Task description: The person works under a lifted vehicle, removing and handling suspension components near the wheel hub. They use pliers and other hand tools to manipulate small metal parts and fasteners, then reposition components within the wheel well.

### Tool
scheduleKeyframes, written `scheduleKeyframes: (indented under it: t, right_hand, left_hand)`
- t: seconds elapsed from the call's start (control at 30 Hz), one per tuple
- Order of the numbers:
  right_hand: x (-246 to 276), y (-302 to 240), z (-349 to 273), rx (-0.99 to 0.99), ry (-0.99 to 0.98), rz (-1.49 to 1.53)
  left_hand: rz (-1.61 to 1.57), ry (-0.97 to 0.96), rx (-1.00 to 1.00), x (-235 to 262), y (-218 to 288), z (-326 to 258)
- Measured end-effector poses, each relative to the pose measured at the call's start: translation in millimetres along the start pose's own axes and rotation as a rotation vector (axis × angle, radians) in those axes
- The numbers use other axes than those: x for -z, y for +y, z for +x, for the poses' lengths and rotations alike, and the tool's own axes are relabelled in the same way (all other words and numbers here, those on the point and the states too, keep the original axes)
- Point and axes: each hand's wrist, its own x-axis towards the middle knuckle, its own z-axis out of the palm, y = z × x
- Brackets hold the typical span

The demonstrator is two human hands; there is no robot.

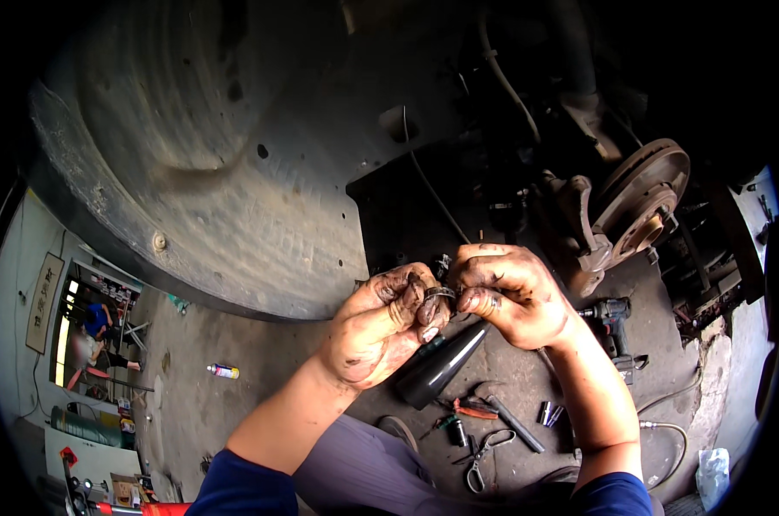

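Both hands are raised close together in front of a car's underside, smeared with dark grease. My left hand [381, 327] is closed, its thumb and fingers pinching a small curved metal band [439, 293] that looks like a clamp. Just to the right, my right hand [514, 297] has its thumb and forefinger pinched at the band's right end; the exact grip is hidden by the fingers. Below them, a glossy black cone [443, 368] stands tilted, its narrow tip toward my right wrist.
A brake disc [643, 206] hangs at the upper right, beside a wheel-arch liner [260, 198]. On the floor lie a cordless impact wrench [615, 331], red-handled pliers [475, 409], scissors [490, 460], sockets [550, 414] and a spray can [223, 371]. A person [97, 322] is far left.
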Motion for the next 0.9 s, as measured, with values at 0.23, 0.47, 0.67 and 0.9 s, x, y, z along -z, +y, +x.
scheduleKeyframes:
  t: [0.23, 0.47, 0.67, 0.9]
  right_hand:
    - [1, 7, -1, -0.031, -0.046, 0.188]
    - [-19, 29, -19, -0.243, 0.079, 0.81]
    - [-18, 34, -23, -0.281, 0.021, 0.808]
    - [-15, 33, -26, -0.357, -0.032, 0.721]
  left_hand:
    - [-0.049, -0.075, 0.029, 7, -3, -2]
    - [-0.016, 0.024, 0.033, -3, -4, -1]
    - [-0.038, -0.02, 0.1, 2, -6, -5]
    - [0.003, 0.039, 0.163, 2, -2, -5]
